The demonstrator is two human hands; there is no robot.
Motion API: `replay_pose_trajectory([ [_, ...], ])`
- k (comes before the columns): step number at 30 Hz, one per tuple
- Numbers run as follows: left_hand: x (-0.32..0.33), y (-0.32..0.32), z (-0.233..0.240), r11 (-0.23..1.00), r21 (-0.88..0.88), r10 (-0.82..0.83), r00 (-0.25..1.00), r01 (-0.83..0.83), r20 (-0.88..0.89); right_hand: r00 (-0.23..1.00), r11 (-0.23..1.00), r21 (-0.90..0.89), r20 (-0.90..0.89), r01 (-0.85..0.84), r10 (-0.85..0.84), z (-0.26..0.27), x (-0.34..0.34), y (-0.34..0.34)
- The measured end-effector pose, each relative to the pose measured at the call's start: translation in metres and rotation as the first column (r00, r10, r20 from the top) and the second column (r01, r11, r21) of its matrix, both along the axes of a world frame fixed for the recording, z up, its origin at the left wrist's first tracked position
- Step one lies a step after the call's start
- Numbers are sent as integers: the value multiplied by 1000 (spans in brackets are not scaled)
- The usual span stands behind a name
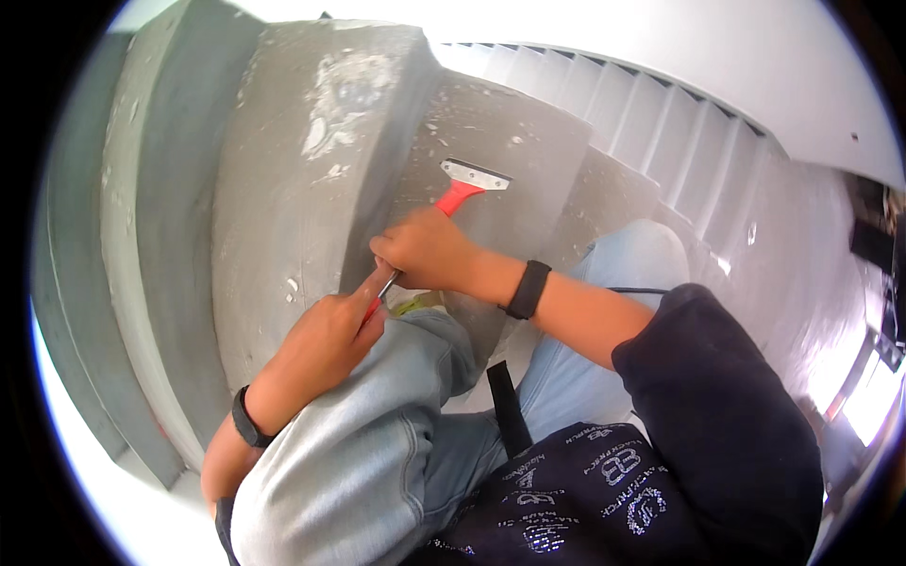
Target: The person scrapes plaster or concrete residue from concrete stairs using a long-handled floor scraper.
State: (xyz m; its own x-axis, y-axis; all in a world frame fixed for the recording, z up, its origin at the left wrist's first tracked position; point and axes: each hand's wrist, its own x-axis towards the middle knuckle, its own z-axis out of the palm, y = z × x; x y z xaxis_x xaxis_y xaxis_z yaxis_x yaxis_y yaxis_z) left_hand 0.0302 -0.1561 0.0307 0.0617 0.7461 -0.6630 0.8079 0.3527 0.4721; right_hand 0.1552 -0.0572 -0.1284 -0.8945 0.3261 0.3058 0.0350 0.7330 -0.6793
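A long-handled floor scraper [474, 175] lies across the middle of the view, its metal blade holder at the far end on a red head. My right hand [435, 247] wraps the handle just below that head. Lower on the handle, my left hand [329, 339] grips a red part, one finger stretched along the metal shaft. The blade end is over a grey concrete stair tread [524, 134]; whether its edge touches the surface I cannot tell.
A higher step [276, 184] on the left carries a rough pale patch [354, 92] and loose flakes [292, 284]. More steps [159, 212] rise further left. Beyond the tread, a flight of pale stairs [637, 106] descends to the right beside a white wall [764, 64]. My bent knees [637, 255] are close below my arms.
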Motion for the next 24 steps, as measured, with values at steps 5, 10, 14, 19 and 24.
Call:
replay_pose_trajectory([
  [5, 15, 33, -14, 928, -17, -372, 926, 371, -62, 974, 995, -59, 219, 76, -61, -6, 45, -3],
  [10, 48, 76, -24, 727, -71, -687, 724, 683, -66, 902, 953, -73, 352, 293, -250, -4, 92, -12],
  [14, 96, 124, -25, 524, -120, -852, 514, 843, -105, 726, 761, -71, 366, 645, -582, -1, 117, -15],
  [19, 170, 162, -33, 238, -18, -968, 236, 971, -89, 382, 366, -115, 356, 923, -853, 6, 161, -20],
  [24, 231, 170, -36, -128, -68, -976, -138, 989, -171, 246, 165, -246, 352, 955, -903, 18, 211, -38],
])
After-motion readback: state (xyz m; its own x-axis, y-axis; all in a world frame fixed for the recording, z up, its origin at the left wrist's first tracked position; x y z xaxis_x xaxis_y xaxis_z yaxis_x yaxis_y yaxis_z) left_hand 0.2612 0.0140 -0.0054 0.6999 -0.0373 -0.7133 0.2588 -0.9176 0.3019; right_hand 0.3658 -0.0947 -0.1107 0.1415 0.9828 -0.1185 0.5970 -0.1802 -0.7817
